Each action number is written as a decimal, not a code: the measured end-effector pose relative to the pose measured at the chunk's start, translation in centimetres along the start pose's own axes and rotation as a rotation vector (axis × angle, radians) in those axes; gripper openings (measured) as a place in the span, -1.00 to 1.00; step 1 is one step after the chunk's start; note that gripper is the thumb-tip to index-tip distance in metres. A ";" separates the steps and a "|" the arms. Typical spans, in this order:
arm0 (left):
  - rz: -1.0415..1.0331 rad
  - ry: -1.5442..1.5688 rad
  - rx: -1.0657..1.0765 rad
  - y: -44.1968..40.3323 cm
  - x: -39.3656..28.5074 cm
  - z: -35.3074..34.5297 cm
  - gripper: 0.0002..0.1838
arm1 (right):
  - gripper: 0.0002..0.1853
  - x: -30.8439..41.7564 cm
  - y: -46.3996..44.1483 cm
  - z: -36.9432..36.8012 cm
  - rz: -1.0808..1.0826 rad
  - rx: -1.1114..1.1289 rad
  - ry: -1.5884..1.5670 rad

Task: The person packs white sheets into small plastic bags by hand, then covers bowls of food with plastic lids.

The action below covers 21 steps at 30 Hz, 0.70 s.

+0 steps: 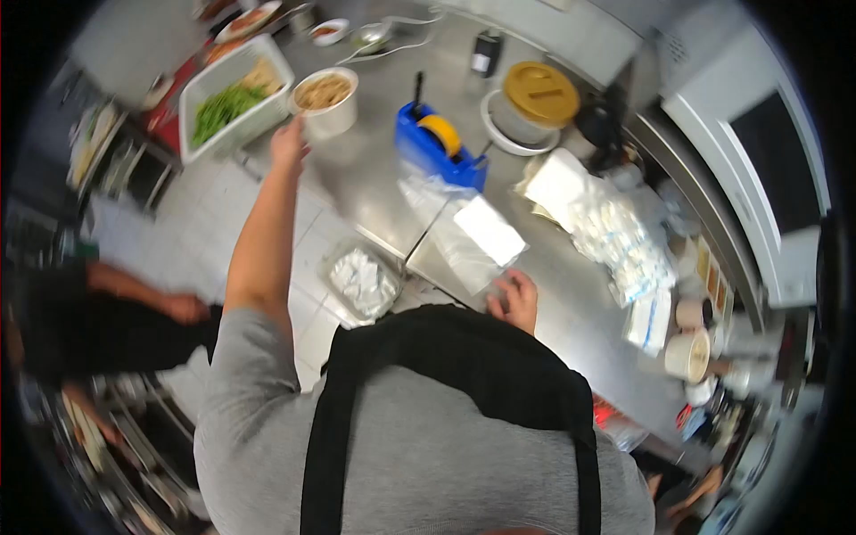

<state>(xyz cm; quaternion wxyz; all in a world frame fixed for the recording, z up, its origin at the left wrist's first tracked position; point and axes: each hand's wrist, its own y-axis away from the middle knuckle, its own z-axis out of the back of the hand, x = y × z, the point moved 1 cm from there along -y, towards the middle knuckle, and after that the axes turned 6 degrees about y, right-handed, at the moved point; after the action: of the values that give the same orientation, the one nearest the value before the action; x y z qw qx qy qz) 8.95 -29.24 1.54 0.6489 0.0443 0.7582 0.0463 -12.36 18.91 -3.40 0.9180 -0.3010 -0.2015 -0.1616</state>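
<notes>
My left hand point(290, 144) reaches forward to the near side of a white round tub point(332, 114) filled with brown food. Its fingers are bent at the tub's edge; whether they grip it is too blurred to tell. Beside the tub stands a white bin point(241, 107) with green leaves in it. Close to my body, my right hand point(515, 299) has its fingers apart and holds nothing. Just beyond it lie a clear plastic bag point(457, 254) and a white rectangular packet point(490, 231). A blue tape dispenser point(437, 152) stands behind the bag.
A tub with a yellow lid point(540, 93) stands at the back. White packages point(615, 232) line the right side of the steel table point(571, 312). A foil-filled container point(360, 282) sits below the table edge. Another person point(116, 312) stands at the left.
</notes>
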 end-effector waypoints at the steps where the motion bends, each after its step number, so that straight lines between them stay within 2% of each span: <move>1: 0.058 -0.079 -0.010 -0.8 -1.4 -0.6 -0.43 | -0.60 0.6 -0.2 0.4 0.024 0.001 0.031; 2: 0.062 -0.141 -0.006 -2.3 -1.6 -0.8 -0.46 | -0.60 1.0 -0.2 0.8 0.037 -0.002 0.073; 4: 0.023 -0.183 0.089 -10.0 2.6 0.4 -0.50 | -0.59 1.4 -0.2 1.0 -0.043 -0.063 0.084; 6: -0.172 -0.421 0.228 -13.1 3.5 0.6 -0.58 | -0.57 1.4 -0.4 1.3 -0.048 -0.109 0.116; 7: -0.040 -0.234 0.189 -16.0 4.6 0.6 -0.57 | -0.59 1.8 -0.6 1.8 -0.050 -0.091 0.149; 9: -0.006 -0.116 0.109 -12.2 1.6 -0.8 -0.58 | -0.61 2.0 -0.3 1.8 -0.090 -0.095 0.155; 11: 0.048 -0.252 0.177 -11.6 0.2 -0.9 -0.52 | -0.61 2.2 -0.1 1.8 -0.122 -0.081 0.181; 14: 0.014 -0.316 0.228 -12.5 0.5 -0.8 -0.48 | -0.62 2.0 0.3 1.7 -0.119 -0.078 0.192; 17: -0.026 -0.414 0.180 -8.7 -1.7 -0.5 -0.58 | -0.64 2.0 0.5 1.7 -0.101 -0.124 0.156; 21: -0.132 -0.412 0.284 -4.4 -4.6 1.9 -0.72 | -0.66 1.4 1.0 1.7 -0.127 -0.265 0.013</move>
<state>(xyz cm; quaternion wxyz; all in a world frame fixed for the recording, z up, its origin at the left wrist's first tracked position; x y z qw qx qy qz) 11.46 -34.20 5.24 0.7786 0.0940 0.6100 -0.1131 -11.17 20.47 -2.02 0.8593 -0.4053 -0.1912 -0.2464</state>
